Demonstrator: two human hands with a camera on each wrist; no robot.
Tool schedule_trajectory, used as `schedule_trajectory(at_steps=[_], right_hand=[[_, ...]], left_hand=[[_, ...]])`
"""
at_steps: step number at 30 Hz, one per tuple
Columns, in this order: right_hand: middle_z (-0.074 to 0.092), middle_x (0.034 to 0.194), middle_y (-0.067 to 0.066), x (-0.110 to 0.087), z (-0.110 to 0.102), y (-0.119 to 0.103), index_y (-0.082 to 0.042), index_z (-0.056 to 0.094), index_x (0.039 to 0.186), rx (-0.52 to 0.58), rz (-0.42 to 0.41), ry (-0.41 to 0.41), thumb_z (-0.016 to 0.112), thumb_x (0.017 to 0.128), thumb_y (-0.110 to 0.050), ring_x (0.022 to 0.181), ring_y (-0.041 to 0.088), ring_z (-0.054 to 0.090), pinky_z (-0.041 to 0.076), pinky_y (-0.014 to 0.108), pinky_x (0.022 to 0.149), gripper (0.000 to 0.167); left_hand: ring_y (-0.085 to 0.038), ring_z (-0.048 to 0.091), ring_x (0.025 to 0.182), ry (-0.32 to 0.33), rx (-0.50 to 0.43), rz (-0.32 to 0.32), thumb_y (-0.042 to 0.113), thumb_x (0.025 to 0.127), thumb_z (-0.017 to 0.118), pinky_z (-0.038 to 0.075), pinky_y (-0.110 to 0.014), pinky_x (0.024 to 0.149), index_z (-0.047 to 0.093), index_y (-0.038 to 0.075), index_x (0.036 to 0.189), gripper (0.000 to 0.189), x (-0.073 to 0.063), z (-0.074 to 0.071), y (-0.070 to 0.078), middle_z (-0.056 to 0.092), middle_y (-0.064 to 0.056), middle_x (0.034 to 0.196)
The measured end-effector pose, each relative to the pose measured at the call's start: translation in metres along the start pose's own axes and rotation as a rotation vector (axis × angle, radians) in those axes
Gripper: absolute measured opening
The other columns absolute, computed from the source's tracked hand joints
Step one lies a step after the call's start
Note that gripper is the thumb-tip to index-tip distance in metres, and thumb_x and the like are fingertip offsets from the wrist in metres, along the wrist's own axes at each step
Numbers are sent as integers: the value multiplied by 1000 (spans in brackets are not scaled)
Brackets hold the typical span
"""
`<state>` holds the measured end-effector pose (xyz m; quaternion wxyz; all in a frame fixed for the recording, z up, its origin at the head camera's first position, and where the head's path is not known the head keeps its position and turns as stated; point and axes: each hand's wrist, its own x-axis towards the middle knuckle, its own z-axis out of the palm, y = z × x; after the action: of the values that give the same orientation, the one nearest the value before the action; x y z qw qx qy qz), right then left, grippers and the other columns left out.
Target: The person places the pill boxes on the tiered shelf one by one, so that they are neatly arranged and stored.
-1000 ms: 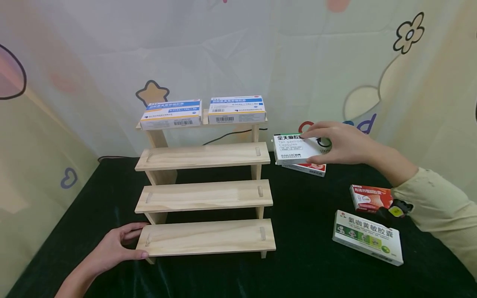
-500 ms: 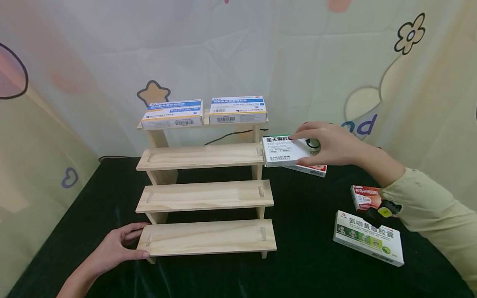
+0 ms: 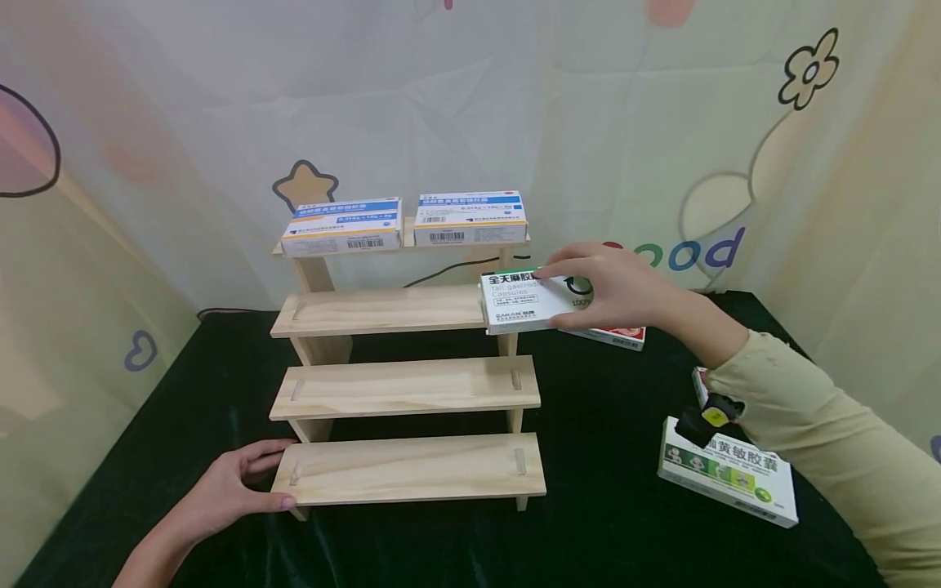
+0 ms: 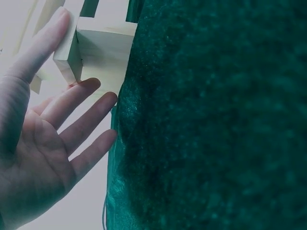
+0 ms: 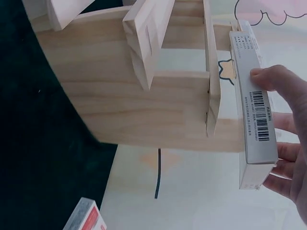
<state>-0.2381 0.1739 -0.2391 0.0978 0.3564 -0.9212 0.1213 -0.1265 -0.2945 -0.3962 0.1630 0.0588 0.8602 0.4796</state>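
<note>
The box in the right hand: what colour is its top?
The box is mostly white on top, with dark print; best seen in the head view.

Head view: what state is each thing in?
Stand: upright
Left hand: pinching bottom shelf
Right hand: gripping white box
White box: held by second-highest shelf's right end, contact unclear
Blue-white boxes: flat on top shelf
Green-white box: flat, partly covered
Red boxes: partly hidden

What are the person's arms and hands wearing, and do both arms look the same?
No. The right arm has a pale yellow-green, wrinkled cloth sleeve, with a small black gadget bearing a yellow patch by its cuff. The left forearm shows no sleeve. The left hand and right hand wear no gloves.
</note>
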Motion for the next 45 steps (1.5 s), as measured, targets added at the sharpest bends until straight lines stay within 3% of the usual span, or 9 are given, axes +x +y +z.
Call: schedule_trajectory(at_steps=[12,22,29,37,45], right_hand=[[54,123,12,16,10,-15,-12,61,118,52,-41,17,73,72,-38,102,26,49,44,41,83,54],[57,118,8,32,21,-26,-12,62,117,67,-100,52,73,70,-42,98,22,50,44,36,79,57],[58,118,7,42,30,-34,-13,62,118,41,-99,59,72,70,-45,100,21,50,43,35,80,58],[57,119,4,56,34,-50,-17,61,119,27,-83,9,68,72,-50,97,19,49,43,32,77,58],[57,118,1,69,42,-64,-19,61,119,27,-86,23,67,72,-51,99,16,49,43,30,75,57]], left_hand=[[-42,45,117,4,14,0,22,78,72,44,-45,87,36,-8,131,71,-2,1,2,45,-29,129],[-40,48,115,-9,25,-5,22,78,71,48,-38,82,34,-10,132,73,-1,0,2,42,-31,130],[-40,48,115,-5,5,-10,22,78,72,49,-32,79,34,-10,132,74,-1,0,3,42,-31,130],[-41,45,117,6,14,0,21,78,71,47,-39,83,35,-8,132,72,-1,1,1,42,-30,131],[-41,45,118,8,15,-4,22,78,71,47,-40,83,36,-8,132,71,-1,1,-1,43,-29,130]])
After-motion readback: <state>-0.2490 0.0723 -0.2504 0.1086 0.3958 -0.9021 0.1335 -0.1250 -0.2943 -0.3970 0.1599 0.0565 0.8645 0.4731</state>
